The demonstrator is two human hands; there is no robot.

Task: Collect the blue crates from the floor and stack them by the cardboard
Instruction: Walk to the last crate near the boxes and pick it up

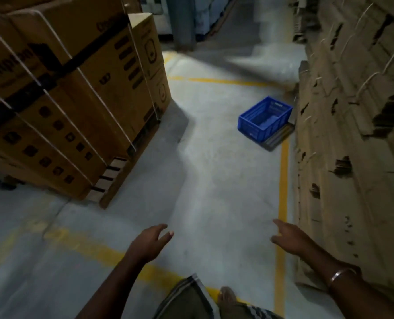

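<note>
One blue plastic crate [264, 118] sits empty on the grey floor ahead, tilted with its right side resting on a dark flat slab [279, 137], close to the tall stack of flattened cardboard [352, 139] on the right. My left hand [150, 242] hangs low in the middle with its fingers apart and holds nothing. My right hand [288, 237] is out to the right, near the cardboard stack, fingers spread and empty. Both hands are well short of the crate.
Strapped brown cartons [71, 95] are piled high on the left. Yellow floor lines [283, 185] run along the cardboard stack and across the aisle. A grey column [183, 21] stands at the far end. My foot [227, 295] shows at the bottom.
</note>
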